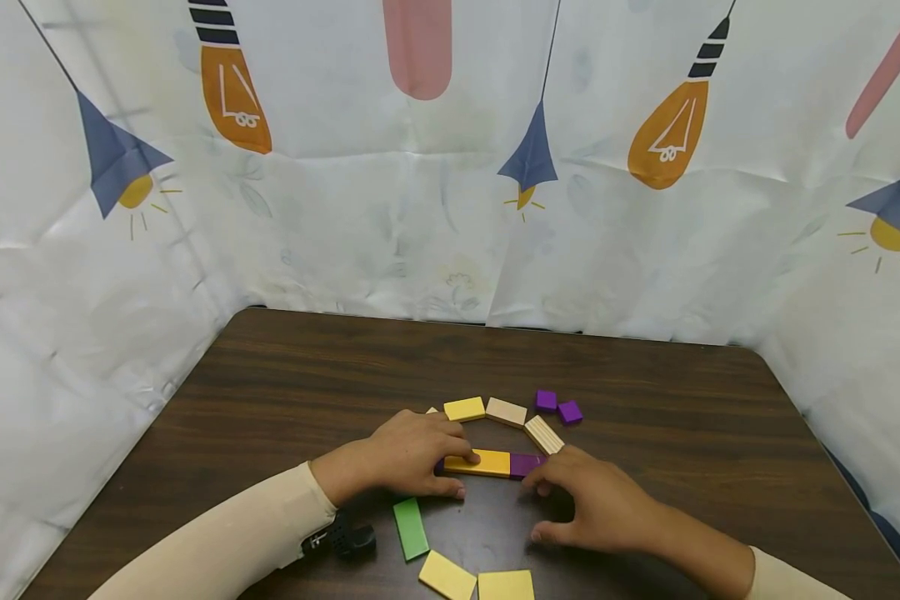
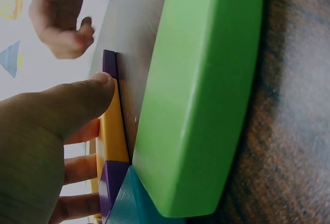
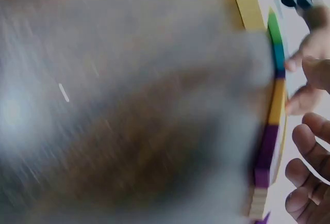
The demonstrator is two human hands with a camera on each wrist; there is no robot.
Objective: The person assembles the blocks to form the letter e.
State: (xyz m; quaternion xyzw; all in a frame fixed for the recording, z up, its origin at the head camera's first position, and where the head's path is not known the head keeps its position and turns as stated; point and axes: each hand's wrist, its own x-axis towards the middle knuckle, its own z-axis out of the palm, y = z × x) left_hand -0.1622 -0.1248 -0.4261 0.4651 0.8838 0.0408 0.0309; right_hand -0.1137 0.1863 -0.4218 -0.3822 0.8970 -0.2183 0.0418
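Note:
A row across the arrangement holds an orange block [image 1: 495, 463] with a purple block [image 1: 523, 465] at its right end. My left hand [image 1: 416, 454] is over the row's left part, its index fingertip resting on the orange block. In the left wrist view, its thumb overlaps the orange block near a large green block [image 2: 198, 95], a teal block [image 2: 135, 198] and another purple block [image 2: 114, 182]. My right hand [image 1: 596, 500] hovers beside the purple right end, fingers loosely bent, thumb spread away. The right wrist view shows nothing between its fingers [image 3: 304, 139].
Above the row, a yellow block [image 1: 464, 409], a plain wooden block [image 1: 506, 412] and a ridged block [image 1: 544, 435] form an arc. Two small purple cubes [image 1: 558, 407] lie beyond. Pale yellow blocks [image 1: 506, 585] sit near the front. A patterned sheet hangs behind the dark table [image 1: 330, 367].

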